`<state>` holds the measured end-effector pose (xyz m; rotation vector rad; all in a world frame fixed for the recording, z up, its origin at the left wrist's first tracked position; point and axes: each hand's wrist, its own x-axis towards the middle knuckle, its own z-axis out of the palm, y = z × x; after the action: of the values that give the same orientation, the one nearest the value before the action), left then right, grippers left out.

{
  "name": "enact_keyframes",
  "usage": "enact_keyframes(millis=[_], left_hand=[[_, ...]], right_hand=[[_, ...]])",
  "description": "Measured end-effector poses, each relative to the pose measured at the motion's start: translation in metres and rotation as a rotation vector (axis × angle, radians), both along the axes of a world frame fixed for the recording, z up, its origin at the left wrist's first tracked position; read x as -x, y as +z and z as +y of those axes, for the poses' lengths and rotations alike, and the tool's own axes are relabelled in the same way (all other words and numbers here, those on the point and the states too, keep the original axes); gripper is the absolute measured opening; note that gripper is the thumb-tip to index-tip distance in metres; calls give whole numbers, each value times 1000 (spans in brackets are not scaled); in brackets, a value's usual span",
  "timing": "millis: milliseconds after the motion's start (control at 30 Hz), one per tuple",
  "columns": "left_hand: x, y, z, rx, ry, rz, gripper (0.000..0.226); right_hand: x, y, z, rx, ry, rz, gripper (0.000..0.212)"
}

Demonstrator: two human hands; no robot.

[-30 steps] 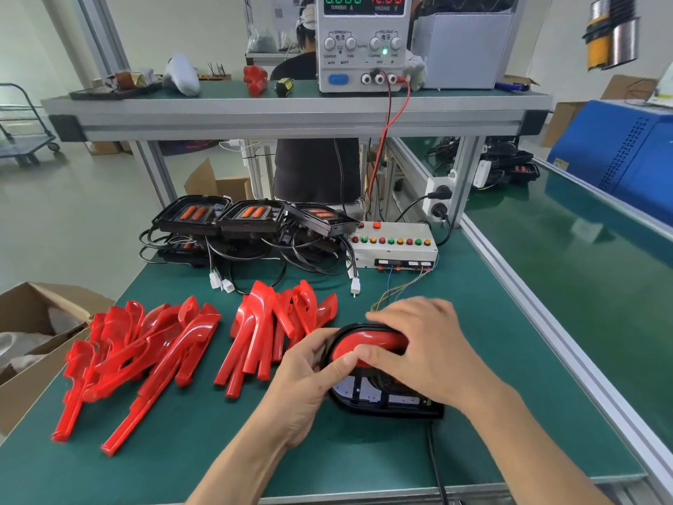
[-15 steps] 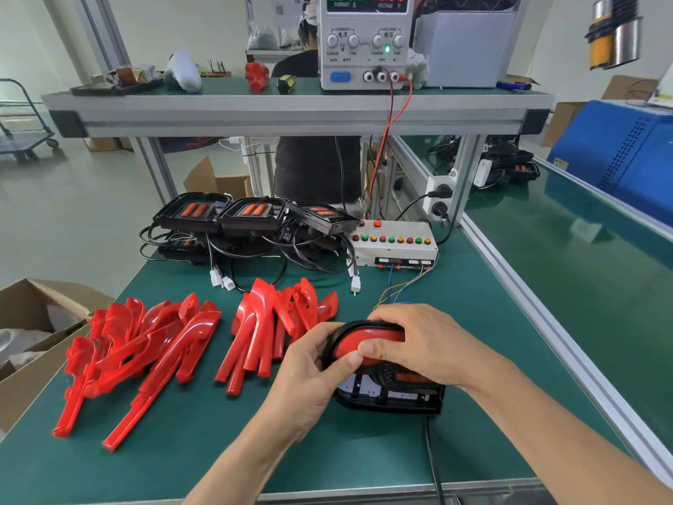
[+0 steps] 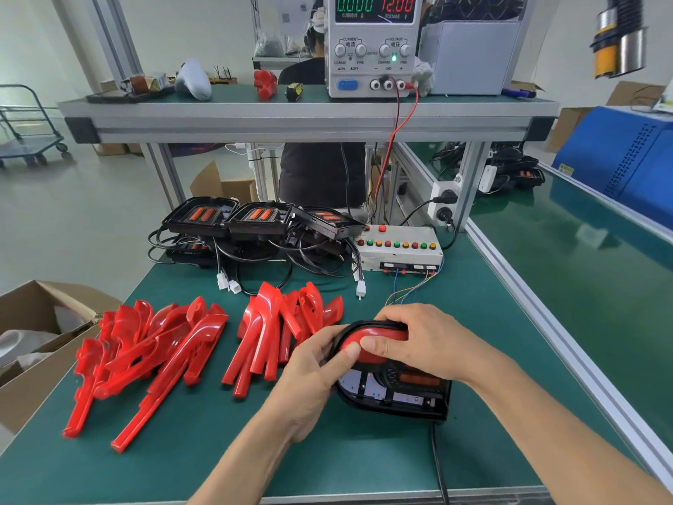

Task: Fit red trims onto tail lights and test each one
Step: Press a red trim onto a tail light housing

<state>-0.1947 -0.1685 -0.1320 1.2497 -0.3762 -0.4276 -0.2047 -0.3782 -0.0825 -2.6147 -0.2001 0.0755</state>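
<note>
Hands meet over a black tail light (image 3: pixel 397 393) lying near the front edge of the green worktop (image 3: pixel 364 457). The left hand (image 3: pixel 309 377) grips its left end, thumb pressed on the red trim (image 3: pixel 378 338) along the top edge. The right hand (image 3: pixel 426 344) covers the trim's right part, its fingers (image 3: pixel 375 346) closed down on it. To the left lie two piles of loose red trims (image 3: pixel 153 355). Farther back sit three more tail lights (image 3: pixel 255 218) with tangled cables, beside a button box (image 3: pixel 400 249). On the shelf above stands a power supply (image 3: pixel 373 45) reading 12.00.
</note>
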Motion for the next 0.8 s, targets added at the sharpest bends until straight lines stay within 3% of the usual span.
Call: enact_keyframes(millis=[67, 267, 667, 800], left_hand=[[-3, 0, 1, 30, -53, 87, 33], [-9, -1, -2, -40, 28, 73, 35], [-9, -7, -8, -49, 126, -9, 34], [-12, -2, -14, -49, 106, 122, 35]], right_hand=[[-2, -2, -1, -50, -4, 27, 63], [-11, 0, -2, -47, 30, 88, 67], [-5, -11, 2, -11, -14, -53, 69], [-13, -6, -7, -121, 34, 79, 64]])
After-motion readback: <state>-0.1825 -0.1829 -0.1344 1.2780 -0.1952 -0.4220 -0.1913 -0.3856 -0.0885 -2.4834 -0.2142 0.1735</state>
